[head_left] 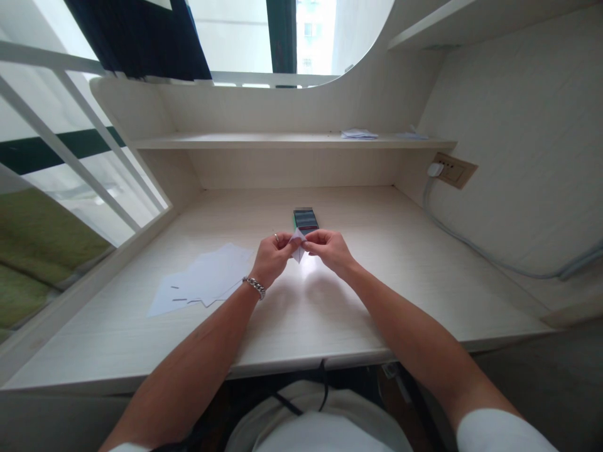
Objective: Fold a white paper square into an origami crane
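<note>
White paper, folded to a small pointed diamond (pixel 300 256), is held just above the pale desk (pixel 424 270), midway between left and right. In the head view, as I look on, the left hand (pixel 272 258) is nearly closed, gripping the paper's left side between thumb and fingers. The right hand (pixel 332 249) is likewise nearly closed, pinching the right side between thumb and forefinger. A phone (pixel 306 218) lies flat just beyond the paper, its near end partly hidden.

Step in hand, by my judgement: shaping or pressing a fold, with the paper held off the desk. Requirement for any further crease: hold one side steady, bring the edges into line, then press with light, even force. Caution: the piece is small, and uneven pull could skew the points.

Loose sheets (pixel 207 273) lie to the left, near the bracelet (pixel 255 286). Folded papers (pixel 359 134) rest on the far shelf (pixel 245 141). At the far right, a white plug (pixel 435 169) sits in the wall socket (pixel 459 171).

Markings: two short dark strokes and a jagged line show on the sheets; none reads as text. The phone's display is too small to read. No brand or label is legible.
</note>
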`<action>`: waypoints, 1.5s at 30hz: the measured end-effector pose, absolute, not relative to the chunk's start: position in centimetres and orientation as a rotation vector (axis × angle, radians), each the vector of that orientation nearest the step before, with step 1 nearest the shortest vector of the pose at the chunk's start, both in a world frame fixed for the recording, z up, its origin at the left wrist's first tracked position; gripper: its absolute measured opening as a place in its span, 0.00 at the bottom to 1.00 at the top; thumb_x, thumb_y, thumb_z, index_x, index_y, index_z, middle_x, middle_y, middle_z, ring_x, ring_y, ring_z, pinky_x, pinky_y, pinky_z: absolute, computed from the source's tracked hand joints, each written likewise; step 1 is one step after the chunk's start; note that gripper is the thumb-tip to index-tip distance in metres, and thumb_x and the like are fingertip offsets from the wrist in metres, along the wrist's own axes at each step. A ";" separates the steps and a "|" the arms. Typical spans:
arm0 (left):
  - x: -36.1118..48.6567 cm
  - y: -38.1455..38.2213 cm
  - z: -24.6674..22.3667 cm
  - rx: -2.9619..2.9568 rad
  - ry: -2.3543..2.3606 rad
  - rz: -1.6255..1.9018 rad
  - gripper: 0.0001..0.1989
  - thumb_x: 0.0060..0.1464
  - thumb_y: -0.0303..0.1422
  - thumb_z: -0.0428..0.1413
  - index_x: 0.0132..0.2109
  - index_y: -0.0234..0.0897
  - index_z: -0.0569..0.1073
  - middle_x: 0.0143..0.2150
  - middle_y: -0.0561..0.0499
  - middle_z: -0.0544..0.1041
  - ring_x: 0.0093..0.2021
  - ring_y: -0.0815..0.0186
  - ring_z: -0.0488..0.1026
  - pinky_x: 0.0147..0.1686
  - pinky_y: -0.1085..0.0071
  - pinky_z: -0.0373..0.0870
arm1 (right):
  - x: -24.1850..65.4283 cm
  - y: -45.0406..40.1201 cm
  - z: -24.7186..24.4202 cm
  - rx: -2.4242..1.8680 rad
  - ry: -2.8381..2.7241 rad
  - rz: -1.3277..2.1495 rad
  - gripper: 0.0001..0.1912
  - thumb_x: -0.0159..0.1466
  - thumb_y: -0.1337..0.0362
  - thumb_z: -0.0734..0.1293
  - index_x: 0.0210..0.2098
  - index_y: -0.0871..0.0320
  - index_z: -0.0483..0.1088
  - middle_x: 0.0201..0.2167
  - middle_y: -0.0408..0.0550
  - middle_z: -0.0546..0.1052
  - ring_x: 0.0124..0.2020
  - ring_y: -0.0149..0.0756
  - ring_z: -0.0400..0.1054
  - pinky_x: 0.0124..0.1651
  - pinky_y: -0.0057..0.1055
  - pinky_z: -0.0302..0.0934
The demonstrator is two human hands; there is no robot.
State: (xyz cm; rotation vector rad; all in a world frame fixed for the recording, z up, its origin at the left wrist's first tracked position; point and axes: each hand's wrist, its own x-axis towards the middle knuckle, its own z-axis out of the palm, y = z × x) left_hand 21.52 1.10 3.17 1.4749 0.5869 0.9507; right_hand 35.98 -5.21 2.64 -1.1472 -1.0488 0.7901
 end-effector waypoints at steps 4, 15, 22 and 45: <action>21.5 0.9 3.3 1.375 0.565 0.904 0.20 0.39 0.41 0.70 0.35 0.32 0.76 0.29 0.50 0.78 0.29 0.68 0.74 0.33 0.69 0.72 | 36.0 -5.3 2.7 -1.148 -1.052 0.761 0.17 0.44 0.55 0.77 0.28 0.61 0.75 0.24 0.45 0.77 0.25 0.31 0.68 0.30 0.30 0.64; 20.9 1.0 3.4 1.312 0.440 0.754 0.27 0.34 0.28 0.71 0.44 0.30 0.73 0.29 0.49 0.79 0.28 0.66 0.76 0.32 0.68 0.74 | 35.9 -5.3 2.7 -1.122 -1.003 0.742 0.17 0.44 0.55 0.76 0.27 0.60 0.75 0.23 0.46 0.77 0.25 0.32 0.69 0.31 0.32 0.65; 20.9 1.2 3.3 1.357 0.397 0.717 0.31 0.32 0.23 0.70 0.48 0.32 0.73 0.35 0.49 0.79 0.34 0.64 0.77 0.37 0.65 0.75 | 36.2 -5.4 2.7 -1.139 -1.002 0.732 0.19 0.44 0.54 0.77 0.28 0.60 0.76 0.24 0.46 0.78 0.26 0.33 0.70 0.31 0.32 0.66; 21.2 1.0 3.3 1.355 0.391 0.779 0.25 0.40 0.32 0.70 0.46 0.31 0.75 0.35 0.46 0.81 0.36 0.63 0.79 0.40 0.64 0.75 | 36.4 -5.3 2.8 -1.152 -1.009 0.839 0.20 0.45 0.52 0.77 0.29 0.61 0.75 0.24 0.44 0.76 0.26 0.31 0.69 0.30 0.29 0.66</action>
